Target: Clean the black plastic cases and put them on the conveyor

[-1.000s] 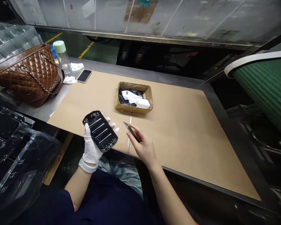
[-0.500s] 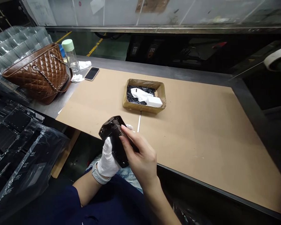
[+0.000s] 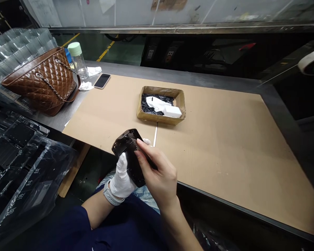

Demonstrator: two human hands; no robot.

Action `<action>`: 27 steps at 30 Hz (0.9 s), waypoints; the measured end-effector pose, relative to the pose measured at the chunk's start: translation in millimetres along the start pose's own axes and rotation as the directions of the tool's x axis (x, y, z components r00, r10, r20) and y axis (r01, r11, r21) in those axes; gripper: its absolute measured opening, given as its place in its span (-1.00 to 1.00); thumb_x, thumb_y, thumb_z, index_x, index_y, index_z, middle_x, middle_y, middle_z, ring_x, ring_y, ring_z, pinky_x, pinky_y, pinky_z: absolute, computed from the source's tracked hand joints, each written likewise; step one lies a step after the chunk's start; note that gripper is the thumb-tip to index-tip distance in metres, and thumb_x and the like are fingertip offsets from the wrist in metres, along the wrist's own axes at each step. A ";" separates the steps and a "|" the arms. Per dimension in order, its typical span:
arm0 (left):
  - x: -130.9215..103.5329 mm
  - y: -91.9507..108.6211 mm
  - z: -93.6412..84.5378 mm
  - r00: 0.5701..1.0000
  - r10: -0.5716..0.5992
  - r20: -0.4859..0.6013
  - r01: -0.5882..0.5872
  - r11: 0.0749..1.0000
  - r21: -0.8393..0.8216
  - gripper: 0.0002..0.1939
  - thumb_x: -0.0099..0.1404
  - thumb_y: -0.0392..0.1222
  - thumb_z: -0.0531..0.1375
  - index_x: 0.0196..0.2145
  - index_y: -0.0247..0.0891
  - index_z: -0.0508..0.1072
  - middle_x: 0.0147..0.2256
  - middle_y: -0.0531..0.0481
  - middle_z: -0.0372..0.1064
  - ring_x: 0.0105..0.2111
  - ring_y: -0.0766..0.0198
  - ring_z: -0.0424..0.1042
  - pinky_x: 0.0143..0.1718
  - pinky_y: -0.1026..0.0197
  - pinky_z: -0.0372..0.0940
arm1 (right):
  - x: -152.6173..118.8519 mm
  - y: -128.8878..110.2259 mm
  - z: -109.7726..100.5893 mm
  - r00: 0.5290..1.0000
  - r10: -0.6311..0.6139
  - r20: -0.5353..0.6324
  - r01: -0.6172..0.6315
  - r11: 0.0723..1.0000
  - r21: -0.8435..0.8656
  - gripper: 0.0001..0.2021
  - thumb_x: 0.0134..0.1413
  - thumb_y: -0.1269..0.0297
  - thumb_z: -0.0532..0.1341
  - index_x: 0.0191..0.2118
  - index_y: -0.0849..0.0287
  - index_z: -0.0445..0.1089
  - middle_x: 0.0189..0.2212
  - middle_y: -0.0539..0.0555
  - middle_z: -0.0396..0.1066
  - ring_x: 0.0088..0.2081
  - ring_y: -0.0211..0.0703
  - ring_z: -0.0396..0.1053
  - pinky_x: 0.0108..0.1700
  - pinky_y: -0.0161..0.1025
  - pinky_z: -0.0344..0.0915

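Note:
A glossy black part (image 3: 132,158) is held over my lap, tilted, at the table's front edge. My left hand (image 3: 122,179), in a white glove with a pale watch strap at the wrist, grips it from the left and below, thumb on its near side. My bare right hand (image 3: 159,170) touches its upper face with thumb and index finger pinched together; whatever lies between those fingertips is too small to make out. Farther back on the cardboard sheet (image 3: 214,139) stands an open box (image 3: 161,120) with black plastic, a white cloth (image 3: 157,104) and a white block (image 3: 172,111) inside.
At the left are a brown quilted bag (image 3: 45,82), a bottle with a green cap (image 3: 80,62), a phone (image 3: 102,81) and white crumpled tissues (image 3: 86,86). Black parts under clear plastic (image 3: 39,181) lie at the lower left. A metal ledge (image 3: 172,29) crosses the back.
Both hands and the black part have shifted very slightly to the right in view. The grip looks the same.

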State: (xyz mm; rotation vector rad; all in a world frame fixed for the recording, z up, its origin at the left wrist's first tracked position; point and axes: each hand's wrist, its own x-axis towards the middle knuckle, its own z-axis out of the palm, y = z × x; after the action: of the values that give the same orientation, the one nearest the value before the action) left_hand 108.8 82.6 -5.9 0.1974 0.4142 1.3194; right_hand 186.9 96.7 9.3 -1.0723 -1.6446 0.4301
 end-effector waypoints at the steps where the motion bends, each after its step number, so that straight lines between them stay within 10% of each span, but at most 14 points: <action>1: -0.3 0.0 -0.7 1.000 -0.002 -0.005 0.002 1.000 -0.007 -0.47 0.09 0.18 0.20 -0.11 -0.25 0.50 0.03 -0.09 0.37 0.30 0.07 -0.12 0.27 0.09 0.01 | 0.1 -0.1 -0.2 1.000 0.000 0.001 0.000 1.000 0.000 -0.55 0.09 0.52 0.20 0.07 -0.03 0.33 -0.13 0.00 0.48 -0.01 -0.16 0.39 0.05 -0.21 0.34; 9: -1.0 0.3 -6.5 0.995 -0.041 -0.089 0.030 0.992 -0.123 -0.59 0.13 0.07 0.20 -0.14 -0.23 0.51 0.03 -0.04 0.38 0.18 0.06 0.19 0.22 0.11 0.12 | 0.2 1.5 -3.6 0.996 0.000 0.089 -0.002 1.000 0.020 -0.61 0.12 0.49 0.18 0.04 -0.03 0.36 -0.16 -0.01 0.49 -0.09 -0.21 0.43 0.08 -0.20 0.32; 15: 1.9 0.0 -5.3 0.984 0.027 -0.174 -0.026 1.000 0.006 -0.59 0.11 0.08 0.22 -0.18 -0.25 0.52 -0.10 -0.07 0.48 0.18 0.05 0.18 0.23 0.11 0.08 | -2.9 4.2 -7.4 0.948 0.288 0.133 -0.307 0.941 0.146 -0.72 0.17 0.30 0.15 0.02 0.06 0.34 -0.15 0.07 0.48 -0.20 -0.17 0.48 -0.22 -0.26 0.48; 27: -1.2 -0.2 -6.8 0.978 -0.048 -0.201 0.036 0.998 -0.059 -0.65 0.02 -0.02 0.25 -0.22 -0.20 0.52 0.01 0.00 0.40 0.10 0.12 0.29 0.12 0.19 0.23 | 12.2 -5.8 -7.4 0.957 0.005 0.290 0.070 0.966 -0.248 -0.58 0.32 0.21 -0.10 0.20 0.18 0.20 -0.18 0.16 0.47 -0.11 -0.08 0.41 -0.08 -0.18 0.38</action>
State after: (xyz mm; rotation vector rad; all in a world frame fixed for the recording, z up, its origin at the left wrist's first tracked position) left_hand 106.0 80.8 -12.0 0.0072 0.5509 1.3123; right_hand 190.9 101.9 23.3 -1.2135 -2.0169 0.3715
